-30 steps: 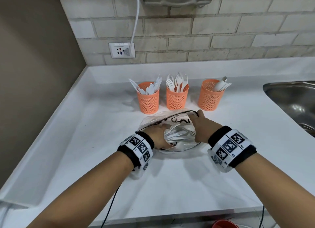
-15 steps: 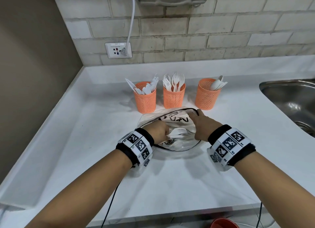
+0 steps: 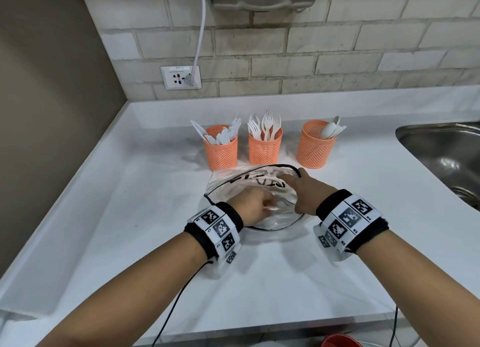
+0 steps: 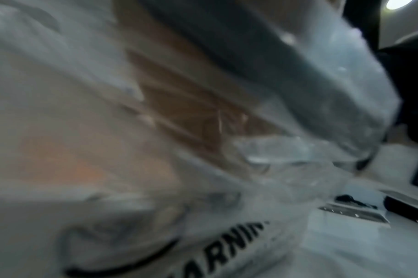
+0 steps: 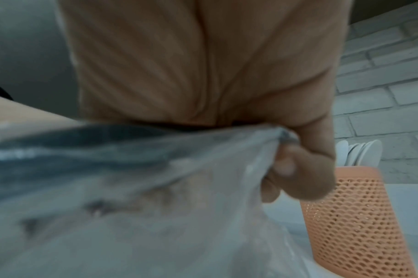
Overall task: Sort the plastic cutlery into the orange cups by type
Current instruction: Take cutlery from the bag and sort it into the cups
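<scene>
The right hand (image 3: 307,193) pinches the black-edged rim of a clear plastic bag (image 3: 249,183), thumb and fingertips (image 5: 298,178) closed on a gathered fold of it, holding the mouth of the bag up and open. Just to its left, the left hand (image 3: 253,206) reaches into that opening with its fingers curled; a thin white piece of plastic cutlery (image 3: 270,208) shows at its fingertips, though motion blur hides what type it is and how firmly it is held. The left wrist view is mostly blurred plastic with part of a printed black word. The bag lies crumpled on a white countertop (image 3: 130,216) under both hands. Just beyond the hands, near the bag's far edge, three orange mesh cups stand upright in a row. The left cup (image 3: 221,152), beyond the left hand, holds white knives (image 3: 223,136). The middle cup (image 3: 265,149) holds white forks (image 3: 267,124), tines up. The right cup (image 3: 315,149), just beyond the right hand, holds white spoons (image 3: 330,131). Farther to the right of the grip, well apart, a steel sink (image 3: 446,152) is set into the counter. Behind the cups rises a pale brick wall with a wall socket (image 3: 180,77) up and to the left, a white cord (image 3: 201,35) plugged into it.
</scene>
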A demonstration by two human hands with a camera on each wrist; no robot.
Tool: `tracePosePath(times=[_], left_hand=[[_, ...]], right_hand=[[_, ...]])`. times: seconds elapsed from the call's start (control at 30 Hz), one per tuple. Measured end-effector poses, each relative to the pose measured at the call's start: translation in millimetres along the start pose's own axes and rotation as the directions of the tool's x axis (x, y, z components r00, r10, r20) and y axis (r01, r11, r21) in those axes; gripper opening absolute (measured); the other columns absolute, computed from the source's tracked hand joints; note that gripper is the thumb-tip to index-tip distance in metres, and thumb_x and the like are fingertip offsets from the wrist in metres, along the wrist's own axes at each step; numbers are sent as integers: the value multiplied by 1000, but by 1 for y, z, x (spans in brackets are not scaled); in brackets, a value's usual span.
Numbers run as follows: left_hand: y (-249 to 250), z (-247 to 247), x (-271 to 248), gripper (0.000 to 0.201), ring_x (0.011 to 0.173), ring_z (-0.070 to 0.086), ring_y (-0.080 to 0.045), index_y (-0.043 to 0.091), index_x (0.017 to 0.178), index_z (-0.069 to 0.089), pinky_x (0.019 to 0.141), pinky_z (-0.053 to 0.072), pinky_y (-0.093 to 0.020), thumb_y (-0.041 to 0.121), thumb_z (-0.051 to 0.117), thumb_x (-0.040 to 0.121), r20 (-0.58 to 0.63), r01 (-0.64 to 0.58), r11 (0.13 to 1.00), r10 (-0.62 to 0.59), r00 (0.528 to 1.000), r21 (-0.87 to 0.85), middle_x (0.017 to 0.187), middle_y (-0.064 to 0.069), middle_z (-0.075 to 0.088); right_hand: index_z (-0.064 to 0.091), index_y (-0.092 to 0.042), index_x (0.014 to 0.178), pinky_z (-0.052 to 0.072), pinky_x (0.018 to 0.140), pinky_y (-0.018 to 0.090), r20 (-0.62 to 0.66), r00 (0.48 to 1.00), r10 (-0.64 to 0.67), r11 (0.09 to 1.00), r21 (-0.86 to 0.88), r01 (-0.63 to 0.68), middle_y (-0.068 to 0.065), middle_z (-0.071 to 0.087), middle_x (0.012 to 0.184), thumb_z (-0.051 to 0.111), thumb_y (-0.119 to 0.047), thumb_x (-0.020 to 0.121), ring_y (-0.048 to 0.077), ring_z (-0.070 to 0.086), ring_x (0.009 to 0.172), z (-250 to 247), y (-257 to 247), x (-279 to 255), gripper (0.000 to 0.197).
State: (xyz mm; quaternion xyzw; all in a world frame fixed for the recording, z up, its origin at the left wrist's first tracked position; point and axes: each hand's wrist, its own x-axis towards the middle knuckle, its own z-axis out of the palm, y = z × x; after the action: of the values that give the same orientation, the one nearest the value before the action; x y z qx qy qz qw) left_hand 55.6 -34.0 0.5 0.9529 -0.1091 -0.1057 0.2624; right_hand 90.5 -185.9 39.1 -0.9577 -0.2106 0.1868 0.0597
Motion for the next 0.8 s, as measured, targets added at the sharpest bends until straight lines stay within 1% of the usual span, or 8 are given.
tracePosePath(times=[0.07, 0.17, 0.3, 0.47, 0.53, 0.63, 0.7, 0.8], left_hand=[[-2, 6, 0, 21, 102, 61, -21, 12, 107, 67, 87, 43, -23, 11, 58, 89, 38, 28, 998, -30, 999, 58, 111, -6, 67], [-7, 3, -4, 18, 99, 61, -25, 12, 101, 67, 83, 45, -24, 9, 58, 86, 43, 55, 996, -58, 997, 69, 107, -8, 66], [-13, -8, -8, 19, 98, 61, -21, 13, 98, 69, 78, 43, -22, 6, 60, 84, 83, 65, 991, -75, 994, 120, 105, -4, 66], [-17, -11, -1, 23, 103, 61, -21, 7, 102, 72, 87, 45, -24, 19, 55, 91, 115, 100, 993, -108, 987, 69, 109, -6, 68], [-18, -8, 6, 21, 104, 61, -22, 8, 101, 71, 92, 45, -26, 13, 52, 92, 80, 131, 989, -136, 987, 65, 111, -6, 67], [-22, 1, 17, 24, 103, 63, -22, 17, 99, 71, 94, 49, -30, 6, 54, 87, 37, 180, 979, -184, 982, 99, 111, -3, 67], [-20, 3, 23, 27, 108, 61, -22, 18, 110, 68, 97, 48, -30, 9, 56, 87, 60, 197, 965, -210, 976, 172, 120, -4, 63], [-15, -1, 27, 41, 122, 52, -21, 20, 133, 53, 102, 41, -27, 13, 53, 93, 134, 192, 935, -239, 962, 298, 138, -4, 50]], right_hand=[[21, -25, 146, 41, 71, 29, 5, 1000, 10, 1000, -12, -10, 13, 29, 133, 60, -1, 77, 34, 57, 104, 1, 0, 0, 82], [23, -23, 145, 40, 70, 28, -6, 999, 37, 999, -20, -37, 12, 31, 131, 59, 0, 78, 35, 57, 103, 1, 1, 1, 79], [23, -22, 145, 42, 71, 30, 5, 999, 52, 999, 6, -52, 12, 31, 131, 60, 2, 77, 35, 58, 103, 4, 1, 1, 81], [23, -30, 145, 45, 71, 30, 10, 1000, 23, 999, 30, -23, 11, 31, 131, 57, 4, 77, 32, 57, 93, 4, -3, 3, 84], [34, -37, 139, 46, 69, 30, 30, 1000, -3, 999, 35, 2, 10, 31, 128, 53, 6, 78, 27, 54, 84, 3, -3, 2, 78], [57, -36, 123, 45, 71, 28, 57, 998, -10, 1000, -21, 11, 8, 31, 127, 49, 5, 80, 26, 57, 87, 3, -4, 1, 60], [63, -33, 116, 46, 78, 29, 60, 998, 11, 998, -58, -7, 8, 31, 128, 47, 3, 82, 27, 58, 93, 4, -4, 2, 52], [65, -29, 114, 49, 90, 35, 56, 997, 58, 995, -83, -53, 8, 30, 128, 48, 1, 83, 31, 56, 105, 7, -5, 2, 47]])
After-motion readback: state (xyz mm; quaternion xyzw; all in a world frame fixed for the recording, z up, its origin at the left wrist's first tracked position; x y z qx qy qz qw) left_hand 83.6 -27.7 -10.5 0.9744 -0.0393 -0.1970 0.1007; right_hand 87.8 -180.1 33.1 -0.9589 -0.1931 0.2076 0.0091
